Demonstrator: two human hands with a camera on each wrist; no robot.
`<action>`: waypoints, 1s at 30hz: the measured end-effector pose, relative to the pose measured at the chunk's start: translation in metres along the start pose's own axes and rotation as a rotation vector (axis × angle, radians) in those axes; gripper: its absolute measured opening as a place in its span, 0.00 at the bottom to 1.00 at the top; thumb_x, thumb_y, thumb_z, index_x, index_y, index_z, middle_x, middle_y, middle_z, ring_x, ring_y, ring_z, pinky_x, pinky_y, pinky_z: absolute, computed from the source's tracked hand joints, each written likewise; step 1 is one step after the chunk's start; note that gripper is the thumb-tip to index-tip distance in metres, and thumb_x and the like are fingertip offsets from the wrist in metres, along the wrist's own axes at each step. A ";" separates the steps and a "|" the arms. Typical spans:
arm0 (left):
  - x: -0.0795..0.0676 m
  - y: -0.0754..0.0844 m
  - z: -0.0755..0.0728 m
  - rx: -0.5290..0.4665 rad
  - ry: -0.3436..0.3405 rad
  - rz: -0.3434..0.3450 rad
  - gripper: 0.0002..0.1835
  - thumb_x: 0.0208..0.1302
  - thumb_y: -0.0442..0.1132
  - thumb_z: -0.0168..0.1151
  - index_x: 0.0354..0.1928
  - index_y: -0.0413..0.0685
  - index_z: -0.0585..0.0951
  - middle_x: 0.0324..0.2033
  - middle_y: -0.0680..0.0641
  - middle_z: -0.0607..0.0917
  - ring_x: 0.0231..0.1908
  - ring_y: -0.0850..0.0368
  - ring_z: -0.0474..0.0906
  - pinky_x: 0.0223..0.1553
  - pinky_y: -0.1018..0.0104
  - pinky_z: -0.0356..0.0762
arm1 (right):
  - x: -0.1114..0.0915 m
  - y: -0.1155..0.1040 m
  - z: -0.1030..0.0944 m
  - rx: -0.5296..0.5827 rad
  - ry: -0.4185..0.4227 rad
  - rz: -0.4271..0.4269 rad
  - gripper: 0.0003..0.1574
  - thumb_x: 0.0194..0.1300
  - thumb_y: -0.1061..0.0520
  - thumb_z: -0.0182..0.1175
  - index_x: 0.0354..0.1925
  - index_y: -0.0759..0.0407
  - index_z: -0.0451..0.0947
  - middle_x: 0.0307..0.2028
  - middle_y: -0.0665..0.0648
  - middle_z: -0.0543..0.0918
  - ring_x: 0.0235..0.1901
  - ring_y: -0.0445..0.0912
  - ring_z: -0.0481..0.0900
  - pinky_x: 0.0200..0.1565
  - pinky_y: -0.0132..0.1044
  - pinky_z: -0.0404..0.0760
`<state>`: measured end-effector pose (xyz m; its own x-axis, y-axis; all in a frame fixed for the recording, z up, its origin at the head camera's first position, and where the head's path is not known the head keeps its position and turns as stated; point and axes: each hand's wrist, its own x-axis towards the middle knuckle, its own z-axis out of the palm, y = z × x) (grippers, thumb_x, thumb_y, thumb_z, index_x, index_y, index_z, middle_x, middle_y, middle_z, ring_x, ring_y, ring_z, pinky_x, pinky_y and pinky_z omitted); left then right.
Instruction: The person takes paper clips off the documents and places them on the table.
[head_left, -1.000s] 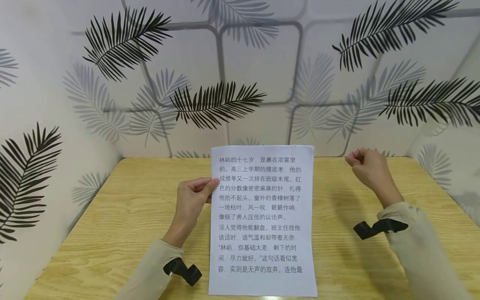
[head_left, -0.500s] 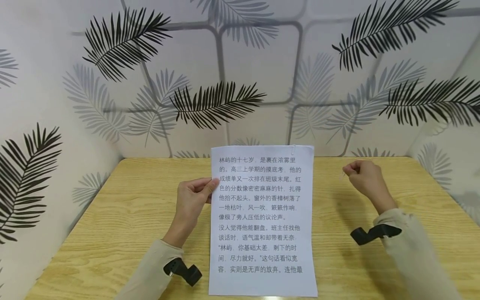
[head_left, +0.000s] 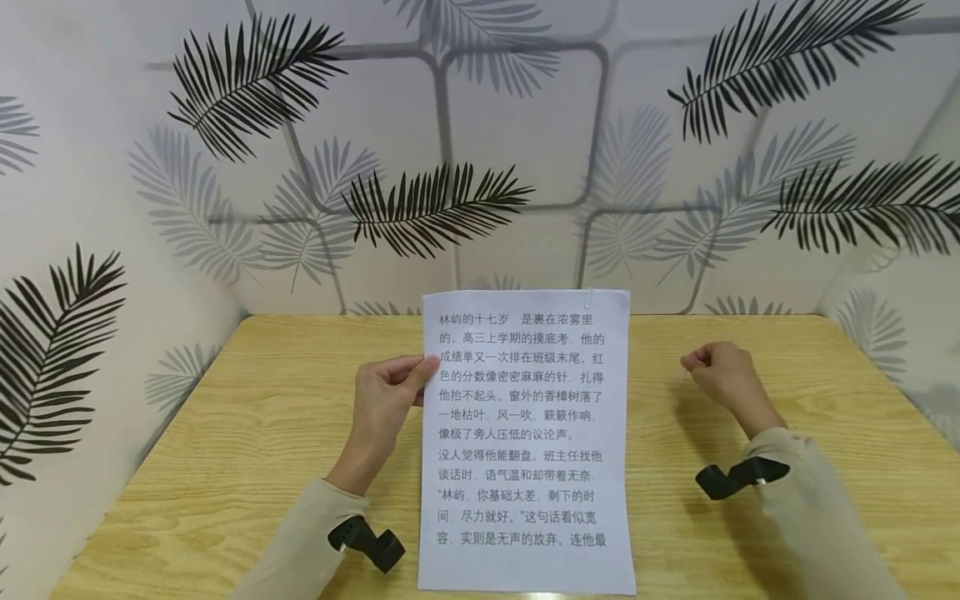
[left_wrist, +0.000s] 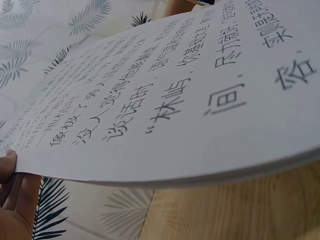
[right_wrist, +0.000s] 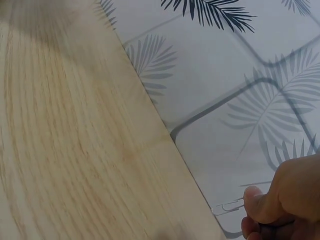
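A stack of printed paper [head_left: 525, 487] stands raised in front of me, facing the head camera, with its thick layered edge visible in the left wrist view. My left hand [head_left: 381, 400] grips its left edge, thumb in front and fingers behind. One paper clip [head_left: 588, 298] sits on the top edge near the right corner. To the right of the paper, apart from it, my right hand [head_left: 726, 382] pinches another paper clip [right_wrist: 227, 206] between thumb and finger. That clip shows plainly in the right wrist view and only faintly from the head.
The wood-grain table [head_left: 247, 417] spreads below both hands. Behind it rises a wall [head_left: 517, 125] with a leaf pattern, meeting the table's back edge. A black wrist strap with a camera [head_left: 738, 479] is worn on each sleeve.
My right hand has come down and slightly left toward the paper, still pinching the paper clip. The left hand and the paper stack have stayed in place.
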<state>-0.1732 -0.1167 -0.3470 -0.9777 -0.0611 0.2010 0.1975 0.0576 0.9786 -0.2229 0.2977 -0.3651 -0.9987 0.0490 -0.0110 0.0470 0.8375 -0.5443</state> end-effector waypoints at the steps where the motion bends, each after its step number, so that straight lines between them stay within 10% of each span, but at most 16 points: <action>1: 0.000 0.000 0.000 0.000 -0.001 0.002 0.10 0.64 0.32 0.64 0.42 0.30 0.84 0.30 0.38 0.87 0.21 0.59 0.83 0.27 0.70 0.83 | 0.000 0.000 0.001 -0.008 -0.004 -0.001 0.19 0.72 0.56 0.50 0.39 0.72 0.78 0.33 0.66 0.81 0.32 0.54 0.74 0.30 0.39 0.73; 30: 0.000 -0.005 0.004 -0.032 0.003 0.019 0.09 0.64 0.30 0.64 0.41 0.29 0.85 0.29 0.36 0.87 0.21 0.59 0.82 0.26 0.70 0.83 | -0.005 0.008 0.013 -0.075 -0.017 0.031 0.13 0.67 0.57 0.55 0.35 0.67 0.80 0.31 0.62 0.82 0.25 0.50 0.72 0.23 0.37 0.67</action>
<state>-0.1745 -0.1128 -0.3521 -0.9735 -0.0633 0.2200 0.2187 0.0269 0.9754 -0.2174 0.2970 -0.3805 -0.9969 0.0665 -0.0417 0.0783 0.8743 -0.4791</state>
